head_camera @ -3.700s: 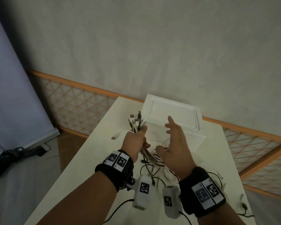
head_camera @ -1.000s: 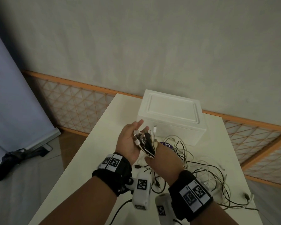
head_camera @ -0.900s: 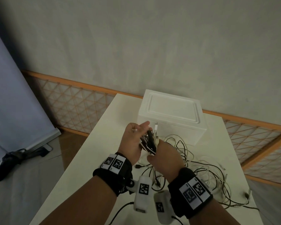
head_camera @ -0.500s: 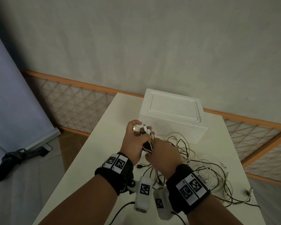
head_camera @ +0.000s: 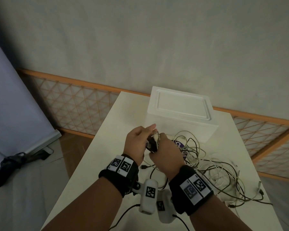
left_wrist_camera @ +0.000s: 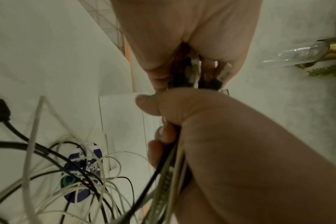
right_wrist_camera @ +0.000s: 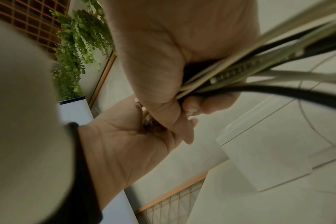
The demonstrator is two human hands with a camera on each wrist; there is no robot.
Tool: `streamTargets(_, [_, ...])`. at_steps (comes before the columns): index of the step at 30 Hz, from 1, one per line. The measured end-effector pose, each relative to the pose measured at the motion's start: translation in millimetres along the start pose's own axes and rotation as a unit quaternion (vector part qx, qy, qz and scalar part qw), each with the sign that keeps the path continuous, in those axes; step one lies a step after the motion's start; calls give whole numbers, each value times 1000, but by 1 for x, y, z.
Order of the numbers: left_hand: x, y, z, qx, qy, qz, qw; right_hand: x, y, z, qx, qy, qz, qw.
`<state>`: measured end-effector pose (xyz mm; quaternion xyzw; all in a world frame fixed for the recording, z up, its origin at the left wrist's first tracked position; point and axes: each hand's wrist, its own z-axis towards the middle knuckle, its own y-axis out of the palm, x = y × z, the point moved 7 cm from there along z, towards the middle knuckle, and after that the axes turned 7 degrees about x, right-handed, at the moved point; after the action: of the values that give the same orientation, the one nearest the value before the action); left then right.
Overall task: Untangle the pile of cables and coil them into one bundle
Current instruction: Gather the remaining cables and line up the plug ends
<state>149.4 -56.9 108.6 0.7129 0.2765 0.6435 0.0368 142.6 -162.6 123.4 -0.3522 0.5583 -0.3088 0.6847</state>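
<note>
Both hands meet above the white table [head_camera: 97,147]. My left hand [head_camera: 138,139] curls round a cluster of black and white cable plug ends [head_camera: 153,141], its forefinger pointing out. Just below, my right hand [head_camera: 165,153] grips the same cables as one bundle. In the left wrist view the plug ends [left_wrist_camera: 195,75] sit between the left fingers [left_wrist_camera: 159,72], and the right hand [left_wrist_camera: 240,151] clamps the cable bundle [left_wrist_camera: 169,178]. In the right wrist view the bundle [right_wrist_camera: 259,66] runs out of my right fist [right_wrist_camera: 182,63]. The remaining cables [head_camera: 215,172] lie in loose tangled loops on the table to the right.
A white lidded box [head_camera: 180,112] stands at the table's far end, just beyond my hands. A purple round item [head_camera: 178,144] lies under the loops. Loose plugs [head_camera: 260,190] reach the table's right edge. An orange lattice fence [head_camera: 73,105] runs behind, with floor to the left.
A second ago the plug ends lay on my open left palm. The left fingers have since closed round them, and the right hand has tightened on the cables just below.
</note>
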Motion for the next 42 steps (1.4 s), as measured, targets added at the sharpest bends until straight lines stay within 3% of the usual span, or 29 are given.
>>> streamTargets(3, [-1,1,-2,-46,44,101,993,1,0,0,3,-7,-15,1000])
streamTargets(7, [-15,6,-3,-142,16,170,975,0,5,-2,-24,-22,-53,998])
streamTargets(12, [-23,14,-2,-155,-78,75,982,10,-3,1,-18,8,6,1000])
streamTargets(17, [-18,21,-9,-205,29,275,939,10,-6,3,4,-12,-3,1000])
streamTargets(20, [-10,17,-7,-165,100,308,932,10,-4,5,6,-32,-14,999])
streamTargets(22, [-6,11,-6,-136,110,257,951,8,-1,5,5,-43,-12,999])
streamTargets(24, [-15,2,-2,-128,37,125,983,9,0,4,9,-41,11,999])
streamTargets(26, [-30,-7,3,-118,-52,-8,992,11,-1,8,20,-25,74,997])
streamTargets(28, [-44,-11,4,-131,-102,-38,985,12,-3,13,39,-22,120,992])
streamTargets(31, [-54,1,-9,-218,-149,-19,964,8,-5,16,37,-25,149,988])
streamTargets(34, [-53,13,-21,-259,-190,-66,945,-2,-3,14,40,-76,81,993])
streamTargets(37, [-49,20,-21,-250,-201,-111,941,-7,-3,14,59,-98,-40,993])
streamTargets(42, [-47,21,-19,-213,-201,-161,942,-17,-3,16,88,-171,-111,975])
